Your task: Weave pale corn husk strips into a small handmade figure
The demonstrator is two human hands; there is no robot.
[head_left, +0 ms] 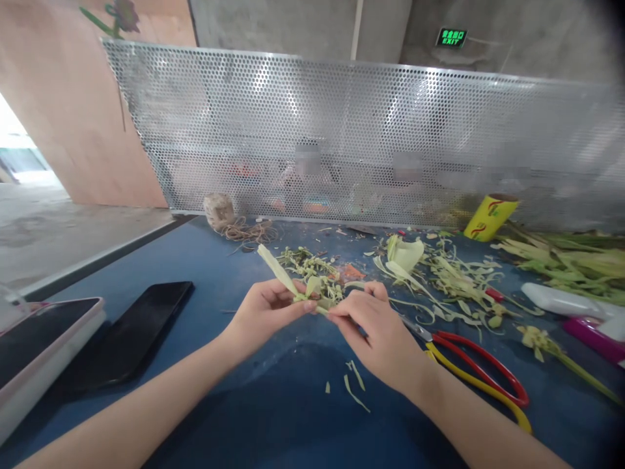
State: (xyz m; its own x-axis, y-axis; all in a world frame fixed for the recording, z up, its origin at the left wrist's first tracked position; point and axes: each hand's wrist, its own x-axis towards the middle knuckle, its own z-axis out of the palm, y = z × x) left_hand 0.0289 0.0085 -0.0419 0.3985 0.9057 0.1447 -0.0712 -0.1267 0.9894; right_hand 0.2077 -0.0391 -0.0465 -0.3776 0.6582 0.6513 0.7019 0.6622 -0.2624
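Observation:
Over the middle of the blue table, my left hand [273, 305] pinches a pale green corn husk piece [278, 270] between thumb and fingers. One long husk strip sticks up to the left above that hand. My right hand [374, 326] grips the lower right end of the same piece, its fingertips close to my left thumb. Fingers partly hide where the husk is held. Just behind lies a heap of small green knotted pieces [307, 264]. Scissors [469, 365] with one red and one yellow handle lie by my right wrist, blades partly hidden behind the hand.
A black phone [141, 332] and a pink-edged case [53, 345] lie left. Husk shreds [454, 280], a yellow tube [491, 217] and a white-and-purple tool [566, 299] are right. A twine ball [219, 210] stands before the perforated metal screen [273, 130]; people show behind it.

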